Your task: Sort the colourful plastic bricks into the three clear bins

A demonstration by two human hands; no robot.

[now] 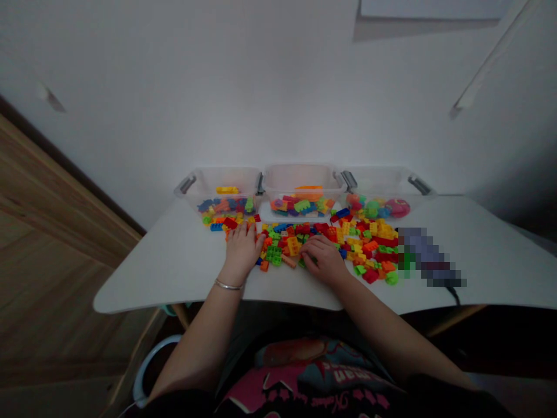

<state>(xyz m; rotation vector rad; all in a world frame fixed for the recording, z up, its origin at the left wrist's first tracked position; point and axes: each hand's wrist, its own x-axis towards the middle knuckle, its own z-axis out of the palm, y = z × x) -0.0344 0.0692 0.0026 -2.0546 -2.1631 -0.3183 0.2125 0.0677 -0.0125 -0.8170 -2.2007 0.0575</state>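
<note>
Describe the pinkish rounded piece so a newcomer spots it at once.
On the white table, three clear bins line the wall. In the right bin, the pinkish piece lies at the right end; its rounded body looks bigger than its neighbours.

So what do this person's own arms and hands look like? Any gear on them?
No gear: the left hand and right hand wear no gloves. A thin, silvery bangle circles the left wrist; the right wrist shows none. The forearms are uncovered, with dark sleeves at the picture's bottom edge. No cables or markings show on either arm.
</note>
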